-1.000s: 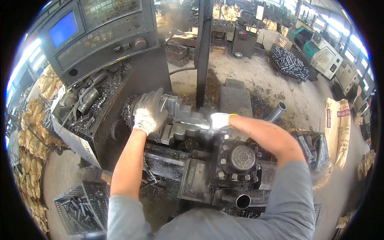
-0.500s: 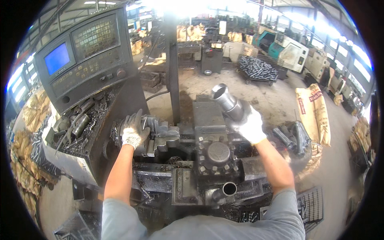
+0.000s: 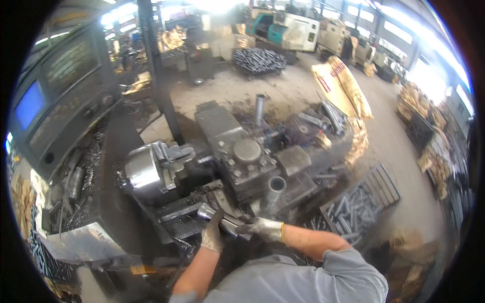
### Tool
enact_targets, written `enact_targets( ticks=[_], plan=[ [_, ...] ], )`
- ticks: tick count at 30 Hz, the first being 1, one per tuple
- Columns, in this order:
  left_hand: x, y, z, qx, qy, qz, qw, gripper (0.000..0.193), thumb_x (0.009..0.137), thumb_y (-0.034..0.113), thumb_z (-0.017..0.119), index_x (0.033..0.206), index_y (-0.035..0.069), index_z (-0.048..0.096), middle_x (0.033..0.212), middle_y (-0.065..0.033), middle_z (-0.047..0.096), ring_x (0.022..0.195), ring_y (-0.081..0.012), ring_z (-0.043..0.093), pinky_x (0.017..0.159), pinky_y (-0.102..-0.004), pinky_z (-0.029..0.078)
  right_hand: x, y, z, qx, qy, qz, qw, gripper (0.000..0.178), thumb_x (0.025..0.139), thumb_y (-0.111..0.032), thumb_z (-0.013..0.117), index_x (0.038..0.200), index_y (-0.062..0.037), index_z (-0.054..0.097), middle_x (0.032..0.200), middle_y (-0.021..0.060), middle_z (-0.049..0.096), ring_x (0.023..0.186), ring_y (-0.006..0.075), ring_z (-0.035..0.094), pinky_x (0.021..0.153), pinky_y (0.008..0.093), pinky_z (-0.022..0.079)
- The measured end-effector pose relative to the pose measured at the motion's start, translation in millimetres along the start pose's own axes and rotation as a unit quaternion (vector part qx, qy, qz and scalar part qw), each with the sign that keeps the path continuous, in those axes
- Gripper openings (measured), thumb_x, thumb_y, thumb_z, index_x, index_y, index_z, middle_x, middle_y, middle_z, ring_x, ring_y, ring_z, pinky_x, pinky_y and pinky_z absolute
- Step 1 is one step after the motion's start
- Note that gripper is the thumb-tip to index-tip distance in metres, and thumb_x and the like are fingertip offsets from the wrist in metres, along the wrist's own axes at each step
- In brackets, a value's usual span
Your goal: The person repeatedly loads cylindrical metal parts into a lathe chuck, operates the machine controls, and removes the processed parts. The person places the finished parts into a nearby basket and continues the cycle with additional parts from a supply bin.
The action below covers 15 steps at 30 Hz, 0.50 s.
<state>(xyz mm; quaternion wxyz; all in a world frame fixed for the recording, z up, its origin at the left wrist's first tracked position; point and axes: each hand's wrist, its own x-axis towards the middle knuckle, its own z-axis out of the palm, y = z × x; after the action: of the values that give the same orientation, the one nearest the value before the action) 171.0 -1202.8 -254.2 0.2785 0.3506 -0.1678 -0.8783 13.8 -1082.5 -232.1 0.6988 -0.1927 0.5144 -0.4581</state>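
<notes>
A shiny metal pipe fitting (image 3: 205,211) is held low in front of my body, at the near side of a lathe. My left hand (image 3: 213,233), in a pale glove with a dark, soiled palm, wraps round its middle. My right hand (image 3: 258,228), gloved too, grips its right end, and its fingers cover that part. Left of my hands is the lathe chuck (image 3: 144,170) with its stepped jaws (image 3: 174,159), with nothing seen clamped in them. Beyond my hands stands the bolted tool post (image 3: 247,151).
An upright open tube (image 3: 276,184) stands just beyond my right hand. A control panel (image 3: 65,86) rises at the left above a chip-strewn tray (image 3: 96,242). At the right is a wire crate (image 3: 389,184) of metal parts. Farther off are a loaded cart (image 3: 260,59) and a paper sack (image 3: 343,86).
My left hand has left the chuck, and my right hand has brought the pipe fitting down and nearer; both now hold it. The view has swung to the right.
</notes>
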Motion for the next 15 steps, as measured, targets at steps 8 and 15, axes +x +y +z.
enact_targets(
  ticks=[8, 15],
  plan=[
    [31.8, -29.3, -50.1, 0.074, -0.069, 0.041, 0.994, 0.052, 0.104, 0.034, 0.07, 0.145, 0.003, 0.059, 0.136, -0.012, 0.068, 0.125, -0.0274, 0.064, 0.114, -0.0468, 0.048, 30.7, 54.2, -31.8, -0.478, 0.144, -0.022, 0.866, 0.071, 0.077, -0.036, 0.085, 0.132, 0.0033, 0.066, 0.098, 0.0188, 0.077, 0.085, 0.0274, 0.074, 0.078, 0.0423, 0.058],
    [11.2, -4.0, -84.5, -0.068, -0.228, -0.018, 0.971, 0.046, 0.109, 0.043, 0.057, 0.14, 0.01, 0.067, 0.135, -0.0121, 0.071, 0.126, -0.0293, 0.066, 0.113, -0.0513, 0.05, -154.5, 105.4, -165.5, -0.4, 0.14, -0.057, 0.904, 0.061, 0.076, -0.031, 0.082, 0.126, 0.0032, 0.071, 0.094, 0.019, 0.078, 0.083, 0.0292, 0.074, 0.078, 0.0425, 0.06]
  ],
)
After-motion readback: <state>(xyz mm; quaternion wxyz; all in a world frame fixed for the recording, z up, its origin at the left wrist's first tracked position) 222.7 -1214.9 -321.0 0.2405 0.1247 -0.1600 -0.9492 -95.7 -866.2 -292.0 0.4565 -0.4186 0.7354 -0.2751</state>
